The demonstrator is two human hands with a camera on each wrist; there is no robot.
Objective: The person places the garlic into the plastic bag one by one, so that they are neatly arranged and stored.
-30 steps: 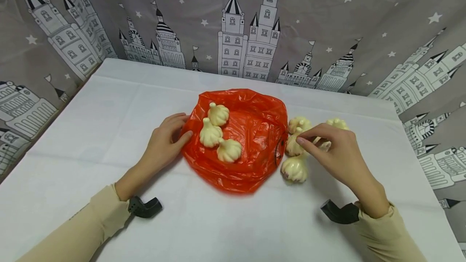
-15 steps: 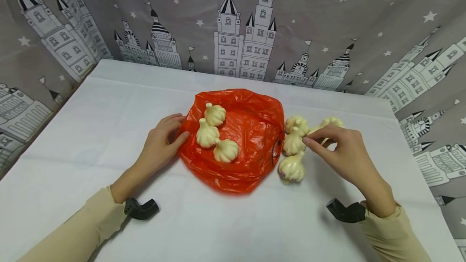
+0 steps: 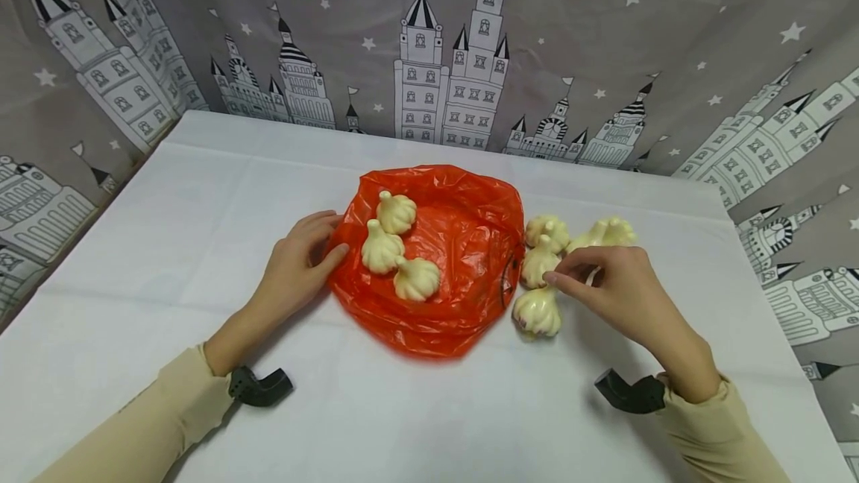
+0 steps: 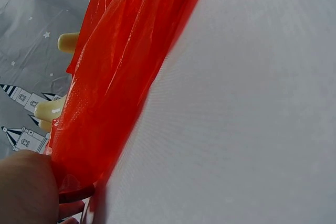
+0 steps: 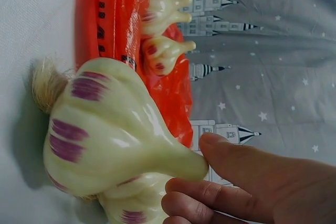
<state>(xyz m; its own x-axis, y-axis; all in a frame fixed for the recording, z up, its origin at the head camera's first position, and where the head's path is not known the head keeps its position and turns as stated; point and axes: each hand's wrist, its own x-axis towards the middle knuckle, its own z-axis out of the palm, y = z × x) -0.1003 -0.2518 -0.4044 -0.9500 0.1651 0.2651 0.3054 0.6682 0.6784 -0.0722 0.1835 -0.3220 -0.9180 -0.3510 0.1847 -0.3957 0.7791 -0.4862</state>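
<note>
My left hand (image 3: 295, 263) holds the left rim of a red plastic bag (image 3: 463, 244), thumb over the edge and fingers at its outer side. The bag lies spread open, with three garlic bulbs (image 3: 417, 279) in its left part. At the right, my right hand (image 3: 611, 282) pinches the stem of the nearest garlic bulb (image 5: 105, 129) between thumb and fingers. That bulb has purple streaks and a tuft of roots, and sits on the table. Behind it, another garlic bulb (image 3: 539, 263) stands close to the bag's right side.
More garlic bulbs (image 3: 546, 229) lie beside and behind the right hand, including a pale bulb (image 3: 614, 230) farther right. A white cloth (image 3: 403, 423) covers the table. Behind its far edge hangs a grey curtain (image 3: 577, 6) printed with castles.
My right hand first drew slightly right, then came down and toward me to the nearest bulb's stem. The left hand keeps its hold on the bag, and the bulbs inside stay put.
</note>
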